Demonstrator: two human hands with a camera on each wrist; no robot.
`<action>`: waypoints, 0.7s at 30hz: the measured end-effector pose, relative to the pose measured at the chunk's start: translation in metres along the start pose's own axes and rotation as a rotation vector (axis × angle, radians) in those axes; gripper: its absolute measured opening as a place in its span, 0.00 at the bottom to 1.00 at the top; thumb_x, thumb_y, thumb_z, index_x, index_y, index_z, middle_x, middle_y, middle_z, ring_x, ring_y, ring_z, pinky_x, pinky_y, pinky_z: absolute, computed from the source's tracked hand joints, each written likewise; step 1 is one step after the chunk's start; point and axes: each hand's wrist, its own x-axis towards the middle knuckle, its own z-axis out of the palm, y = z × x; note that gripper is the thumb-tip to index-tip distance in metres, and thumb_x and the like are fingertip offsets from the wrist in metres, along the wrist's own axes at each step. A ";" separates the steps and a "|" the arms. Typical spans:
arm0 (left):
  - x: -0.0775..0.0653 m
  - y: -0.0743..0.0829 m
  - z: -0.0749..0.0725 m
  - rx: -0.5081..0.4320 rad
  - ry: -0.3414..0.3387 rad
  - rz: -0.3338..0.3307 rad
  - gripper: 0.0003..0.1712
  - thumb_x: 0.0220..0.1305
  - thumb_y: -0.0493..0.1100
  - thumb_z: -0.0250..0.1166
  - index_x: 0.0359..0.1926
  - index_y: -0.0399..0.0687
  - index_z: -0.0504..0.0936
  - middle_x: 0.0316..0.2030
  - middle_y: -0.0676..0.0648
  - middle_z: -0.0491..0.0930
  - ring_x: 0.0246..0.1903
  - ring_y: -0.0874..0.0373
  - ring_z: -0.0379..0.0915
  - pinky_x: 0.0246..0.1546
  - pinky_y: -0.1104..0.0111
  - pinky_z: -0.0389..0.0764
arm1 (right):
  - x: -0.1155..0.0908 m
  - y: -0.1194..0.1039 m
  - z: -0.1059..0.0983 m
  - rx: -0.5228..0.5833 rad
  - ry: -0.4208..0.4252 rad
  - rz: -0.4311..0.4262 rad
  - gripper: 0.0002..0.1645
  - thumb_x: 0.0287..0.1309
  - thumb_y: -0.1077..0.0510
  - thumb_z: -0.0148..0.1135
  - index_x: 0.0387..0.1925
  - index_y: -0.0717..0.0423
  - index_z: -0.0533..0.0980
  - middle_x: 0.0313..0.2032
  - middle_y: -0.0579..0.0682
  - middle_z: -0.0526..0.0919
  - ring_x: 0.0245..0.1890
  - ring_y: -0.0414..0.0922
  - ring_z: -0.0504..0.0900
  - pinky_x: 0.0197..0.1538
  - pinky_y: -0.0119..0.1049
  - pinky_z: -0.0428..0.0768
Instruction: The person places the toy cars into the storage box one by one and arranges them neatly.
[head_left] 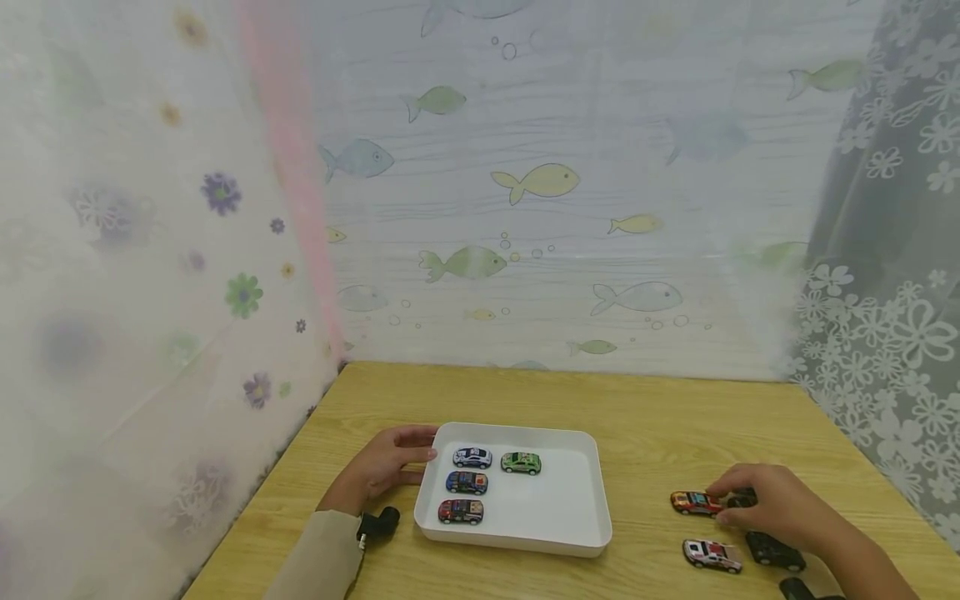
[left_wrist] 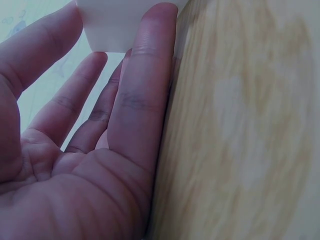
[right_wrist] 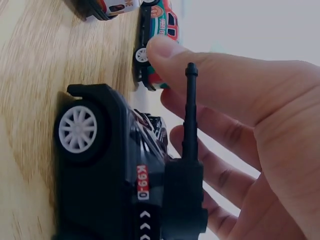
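Observation:
My left hand lies at the left side of a white tray, its fairly straight fingers touching the tray's outer wall. Inside the tray stand a white toy car, a green one, a blue one and a dark red one. Off to the right, my right hand pinches one end of a red and yellow toy car between thumb and fingers. In the right wrist view that toy car also shows green, and it is close over the table.
A white and red toy car stands on the wooden table near my right hand. Beside it is a black toy vehicle with a gun-like rod. Another dark car is partly hidden by the fingers. Patterned curtains enclose the table.

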 end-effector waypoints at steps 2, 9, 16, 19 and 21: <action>0.000 -0.001 -0.001 -0.003 -0.004 0.001 0.33 0.70 0.41 0.70 0.72 0.40 0.72 0.67 0.36 0.75 0.56 0.48 0.82 0.51 0.52 0.88 | 0.001 -0.001 0.000 0.009 -0.009 0.011 0.21 0.56 0.42 0.76 0.49 0.44 0.87 0.49 0.47 0.88 0.46 0.42 0.85 0.41 0.32 0.84; 0.000 0.000 0.000 -0.015 -0.015 0.003 0.31 0.71 0.39 0.68 0.72 0.40 0.72 0.67 0.36 0.74 0.56 0.48 0.81 0.52 0.53 0.88 | 0.005 -0.004 -0.001 0.012 -0.009 0.007 0.19 0.57 0.47 0.76 0.48 0.50 0.87 0.46 0.47 0.89 0.42 0.40 0.86 0.38 0.30 0.83; -0.001 0.000 0.000 -0.014 -0.020 0.012 0.30 0.72 0.39 0.67 0.72 0.39 0.72 0.67 0.36 0.74 0.56 0.48 0.82 0.52 0.52 0.88 | 0.006 -0.007 0.000 0.051 -0.021 0.063 0.20 0.55 0.46 0.77 0.46 0.50 0.86 0.44 0.46 0.89 0.40 0.35 0.85 0.37 0.29 0.83; -0.002 0.001 0.001 -0.013 -0.018 0.010 0.30 0.72 0.39 0.67 0.72 0.40 0.72 0.67 0.36 0.75 0.56 0.48 0.82 0.52 0.52 0.88 | 0.007 -0.008 0.000 0.046 -0.026 0.064 0.20 0.55 0.45 0.78 0.46 0.50 0.86 0.44 0.45 0.89 0.39 0.35 0.85 0.37 0.30 0.83; -0.002 0.002 0.001 -0.015 -0.016 0.007 0.30 0.72 0.39 0.67 0.72 0.40 0.72 0.67 0.36 0.75 0.56 0.48 0.82 0.52 0.52 0.88 | 0.008 -0.009 0.001 0.036 -0.026 0.064 0.20 0.54 0.46 0.78 0.46 0.49 0.86 0.44 0.45 0.89 0.39 0.35 0.85 0.37 0.30 0.83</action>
